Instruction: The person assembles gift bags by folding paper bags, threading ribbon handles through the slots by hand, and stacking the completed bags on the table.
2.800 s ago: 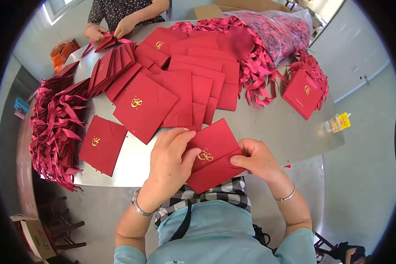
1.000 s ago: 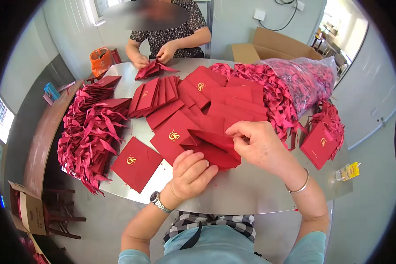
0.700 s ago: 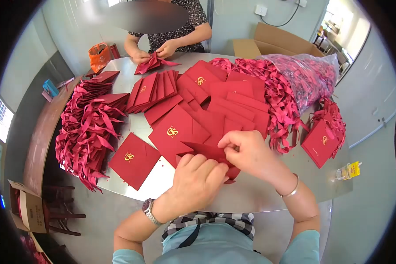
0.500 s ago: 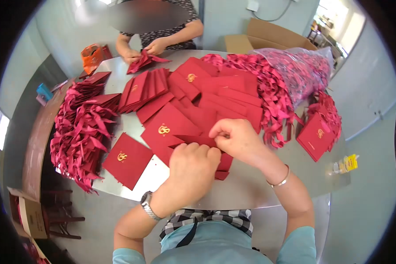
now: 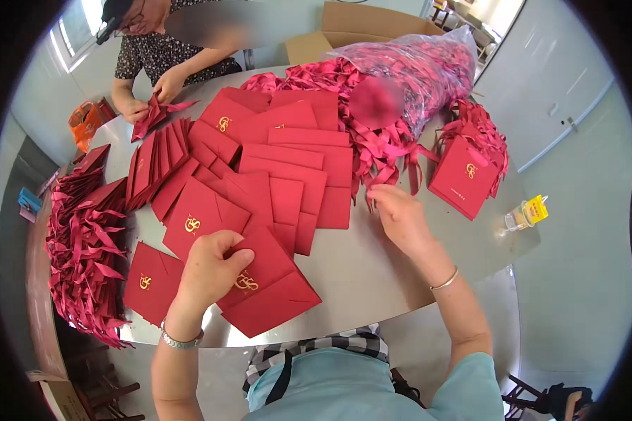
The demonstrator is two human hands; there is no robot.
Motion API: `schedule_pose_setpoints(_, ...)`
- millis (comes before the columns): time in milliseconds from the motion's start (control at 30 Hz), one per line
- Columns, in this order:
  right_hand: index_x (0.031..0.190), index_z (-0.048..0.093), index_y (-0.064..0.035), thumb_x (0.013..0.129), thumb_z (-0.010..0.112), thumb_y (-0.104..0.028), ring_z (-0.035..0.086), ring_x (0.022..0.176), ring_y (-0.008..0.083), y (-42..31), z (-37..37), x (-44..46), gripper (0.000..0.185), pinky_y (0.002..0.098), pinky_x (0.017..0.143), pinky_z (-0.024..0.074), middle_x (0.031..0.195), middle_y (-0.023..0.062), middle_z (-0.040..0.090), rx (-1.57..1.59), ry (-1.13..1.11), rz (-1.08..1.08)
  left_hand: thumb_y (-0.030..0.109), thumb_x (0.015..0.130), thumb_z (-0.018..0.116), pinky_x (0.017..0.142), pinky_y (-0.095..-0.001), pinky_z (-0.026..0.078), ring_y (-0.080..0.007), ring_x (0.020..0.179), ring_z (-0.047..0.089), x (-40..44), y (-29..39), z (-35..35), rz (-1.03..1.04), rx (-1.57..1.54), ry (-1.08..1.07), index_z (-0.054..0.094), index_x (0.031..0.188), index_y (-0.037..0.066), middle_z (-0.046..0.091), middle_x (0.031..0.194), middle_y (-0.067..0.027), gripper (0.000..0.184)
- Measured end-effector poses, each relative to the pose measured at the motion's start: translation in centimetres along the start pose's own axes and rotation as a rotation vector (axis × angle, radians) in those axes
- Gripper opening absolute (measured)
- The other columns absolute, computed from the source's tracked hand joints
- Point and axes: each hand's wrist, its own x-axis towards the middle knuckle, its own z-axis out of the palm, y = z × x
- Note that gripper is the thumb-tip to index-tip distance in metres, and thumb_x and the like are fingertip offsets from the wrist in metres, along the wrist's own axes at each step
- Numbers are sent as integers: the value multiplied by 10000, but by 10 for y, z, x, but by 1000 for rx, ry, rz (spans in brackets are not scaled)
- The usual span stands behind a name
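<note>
My left hand [image 5: 209,270] is closed on a red paper bag [image 5: 270,291] with a gold logo, thumb on its face, near the table's front edge. To the right, my right hand [image 5: 402,219] has its fingertips pinched at the lower end of the loose red ribbons [image 5: 383,151]; a ribbon end shows at the fingers. Flat red bags [image 5: 281,165] overlap across the middle of the table. One more flat bag [image 5: 151,281] lies left of my left hand.
Ribboned bags are piled at the left [image 5: 84,252]. A clear plastic bag of ribbons [image 5: 428,67], a ribboned bag stack [image 5: 463,175] and a yellow-labelled container [image 5: 527,214] are on the right. Across the metal table [image 5: 358,281], another person's hands [image 5: 154,98] hold red pieces.
The red bag, earlier held between both my hands, is now in my left hand, flatter and nearer the front edge. My right hand has moved away to the ribbons. The camera view has shifted.
</note>
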Motion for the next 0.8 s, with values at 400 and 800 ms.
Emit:
schedule_pose_setpoints(400,948,578,-11,856,619,11,622,1028,287,-32,-4,0,103,368,912,484,1054,162,654,409,-119,161,-8,871,607,715,-225,480,-64,792,581,-3,-1,13,-165,-271,-226,643,999,-25,650,866,1,134)
schedule_pose_setpoints(800,852,679,-90,713,730,-55,585,716,199,-151,43,15,152,342,650,403,781,14,616,119,-106,-264,-20,836,613,694,-241,489,-92,771,598,-12,-27,6,-218,-418,-212,662,998,-22,658,847,-32,170)
